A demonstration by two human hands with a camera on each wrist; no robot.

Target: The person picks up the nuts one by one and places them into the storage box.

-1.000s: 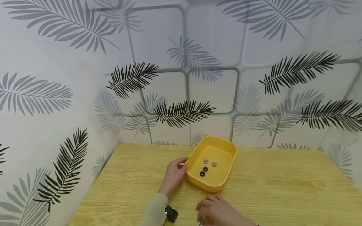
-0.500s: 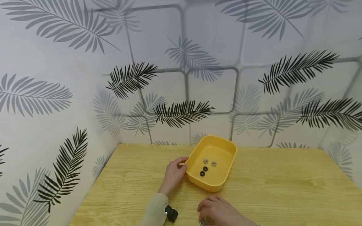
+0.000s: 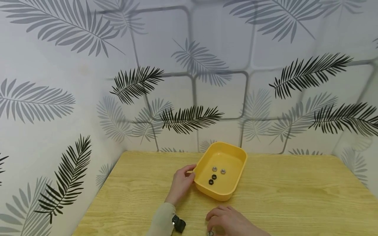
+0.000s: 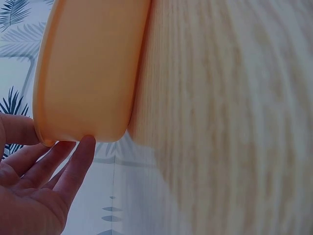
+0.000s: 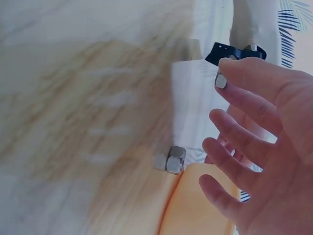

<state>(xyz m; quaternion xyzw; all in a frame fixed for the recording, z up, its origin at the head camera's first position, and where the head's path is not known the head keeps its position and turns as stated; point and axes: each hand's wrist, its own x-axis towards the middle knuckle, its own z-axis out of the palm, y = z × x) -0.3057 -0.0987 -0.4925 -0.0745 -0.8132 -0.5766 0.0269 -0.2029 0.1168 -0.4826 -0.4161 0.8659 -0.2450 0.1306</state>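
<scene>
Wooden counter [image 3: 295,196] set in a corner of leaf-print wall [image 3: 59,82]. Yellow tray [image 3: 233,155] sits on the counter near the back, slightly left of centre, turned at an angle.

Left hand [image 3: 181,183] is at the tray's near-left corner: thumb on the rim, fingers [image 4: 78,161] laid along the outer wall, fairly straight, touching it. Left wrist view confirms contact at the rounded corner [image 4: 73,137]. Beige sleeve [image 3: 162,219] runs back to the frame edge, with a black wrist mount [image 3: 178,224] just beside it.

Right hand [image 3: 230,221] is low at the near edge of the counter, in front of the tray and apart from it. Fingers [image 5: 234,156] are spread apart and loosely bent, not clamped on anything. A silver nut [image 5: 175,159] lies on the counter just off the fingertips; the head view shows it [image 3: 210,233] under the hand's front edge. Contact with it: cannot tell.

Inside the tray: two silver nuts [image 3: 215,169] side by side and two black nuts [image 3: 211,182] just in front of them, all loose on the tray floor.
</scene>
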